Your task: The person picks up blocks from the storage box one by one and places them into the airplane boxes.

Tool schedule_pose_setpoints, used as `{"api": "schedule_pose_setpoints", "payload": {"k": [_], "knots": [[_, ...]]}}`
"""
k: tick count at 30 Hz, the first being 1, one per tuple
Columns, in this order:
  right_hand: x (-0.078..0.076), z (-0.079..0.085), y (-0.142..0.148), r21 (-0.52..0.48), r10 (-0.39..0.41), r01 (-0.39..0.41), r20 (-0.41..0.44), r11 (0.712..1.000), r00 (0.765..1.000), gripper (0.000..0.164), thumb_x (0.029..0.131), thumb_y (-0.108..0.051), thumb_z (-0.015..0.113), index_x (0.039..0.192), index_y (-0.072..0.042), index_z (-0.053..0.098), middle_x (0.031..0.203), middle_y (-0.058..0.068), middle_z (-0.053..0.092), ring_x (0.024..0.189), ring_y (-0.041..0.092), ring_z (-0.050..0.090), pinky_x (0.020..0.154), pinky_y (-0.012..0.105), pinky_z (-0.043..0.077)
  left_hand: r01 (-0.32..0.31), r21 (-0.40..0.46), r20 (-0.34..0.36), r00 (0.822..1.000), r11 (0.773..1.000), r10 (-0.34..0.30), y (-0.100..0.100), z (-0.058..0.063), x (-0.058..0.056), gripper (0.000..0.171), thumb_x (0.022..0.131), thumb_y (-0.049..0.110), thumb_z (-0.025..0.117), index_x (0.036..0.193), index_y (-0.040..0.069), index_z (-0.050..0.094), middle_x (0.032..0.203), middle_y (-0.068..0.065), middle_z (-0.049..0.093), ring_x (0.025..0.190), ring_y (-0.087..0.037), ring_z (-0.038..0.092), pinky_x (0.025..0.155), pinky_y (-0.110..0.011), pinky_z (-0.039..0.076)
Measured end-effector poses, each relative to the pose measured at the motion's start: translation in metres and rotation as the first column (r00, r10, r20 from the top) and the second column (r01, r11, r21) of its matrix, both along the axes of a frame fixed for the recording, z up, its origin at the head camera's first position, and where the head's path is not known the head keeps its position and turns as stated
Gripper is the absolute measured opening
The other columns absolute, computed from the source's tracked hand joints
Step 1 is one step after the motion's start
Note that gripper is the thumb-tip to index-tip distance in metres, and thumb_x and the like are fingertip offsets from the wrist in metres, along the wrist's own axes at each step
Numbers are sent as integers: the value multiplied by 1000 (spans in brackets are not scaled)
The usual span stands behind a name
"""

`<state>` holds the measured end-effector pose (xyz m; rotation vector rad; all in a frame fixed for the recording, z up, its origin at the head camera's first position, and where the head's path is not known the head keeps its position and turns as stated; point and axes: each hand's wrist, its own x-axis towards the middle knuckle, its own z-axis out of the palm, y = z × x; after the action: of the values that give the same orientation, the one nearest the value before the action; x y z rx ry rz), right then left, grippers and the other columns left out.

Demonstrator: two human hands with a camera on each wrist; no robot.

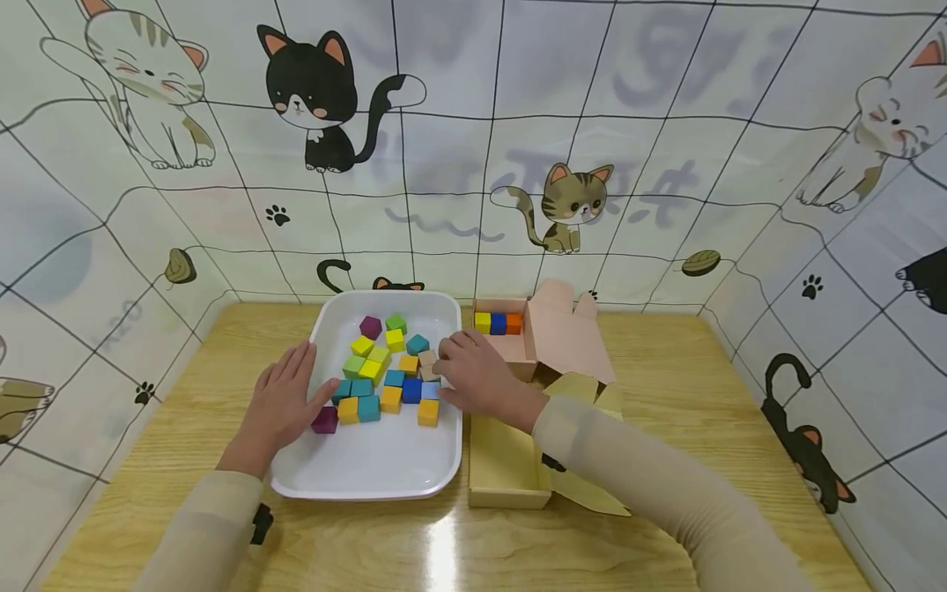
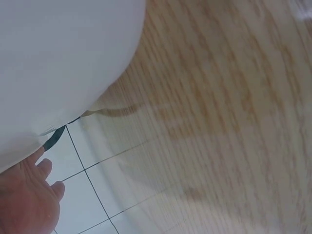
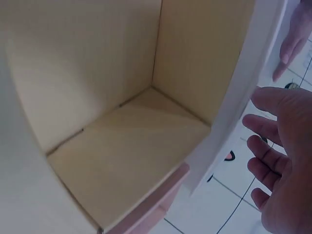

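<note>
A white tray [image 1: 370,464] holds several small coloured blocks: yellow, green, teal, orange, blue, purple and tan. My left hand [image 1: 284,395] rests along its left rim, fingers straight; the thumb reaches inside beside a teal block [image 1: 342,390]. Over the right rim, my right hand [image 1: 477,374] has loosely bent fingers close to a tan block [image 1: 429,370]. Whether they touch it is hidden in the head view. The right wrist view shows the right hand [image 3: 285,156] with no block visible in it.
Right of the tray lies an open yellow box [image 1: 510,497] with its flaps [image 1: 592,493] spread. Behind it stands an open pink box [image 1: 510,349] containing a yellow, a blue and an orange block [image 1: 514,324]. A cat-patterned sheet [image 1: 459,148] encloses the wooden table [image 1: 355,543].
</note>
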<state>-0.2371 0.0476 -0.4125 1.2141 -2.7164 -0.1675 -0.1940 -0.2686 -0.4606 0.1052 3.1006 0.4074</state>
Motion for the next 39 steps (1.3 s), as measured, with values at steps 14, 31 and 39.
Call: {"api": "schedule_pose_setpoints", "payload": {"k": [14, 31, 39], "knots": [[12, -8, -21, 142, -56, 40, 112, 989, 992, 35, 86, -54, 68, 106, -26, 75, 113, -4, 60, 109, 17, 48, 107, 37, 37, 5, -2, -11, 1000, 1000, -5, 1, 0, 0, 87, 97, 62, 35, 156, 3, 9, 163, -22, 11, 148, -45, 10, 119, -66, 8], [15, -12, -27, 175, -62, 38, 137, 984, 989, 32, 85, -48, 71, 111, -30, 73, 114, -4, 62, 108, 17, 49, 104, 34, 40, 9, -6, -13, 1000, 1000, -9, 1, 0, 1, 86, 98, 60, 36, 156, 2, 10, 162, -23, 12, 148, -46, 10, 119, -66, 8], [14, -14, -28, 127, -61, 42, 155, 991, 986, 29, 84, -46, 73, 107, -29, 74, 109, -4, 61, 104, 16, 48, 99, 34, 39, 9, -7, -5, 1000, 1000, -9, 0, 2, 1, 88, 97, 63, 34, 156, 2, 10, 162, -23, 12, 148, -46, 11, 119, -66, 8]]}}
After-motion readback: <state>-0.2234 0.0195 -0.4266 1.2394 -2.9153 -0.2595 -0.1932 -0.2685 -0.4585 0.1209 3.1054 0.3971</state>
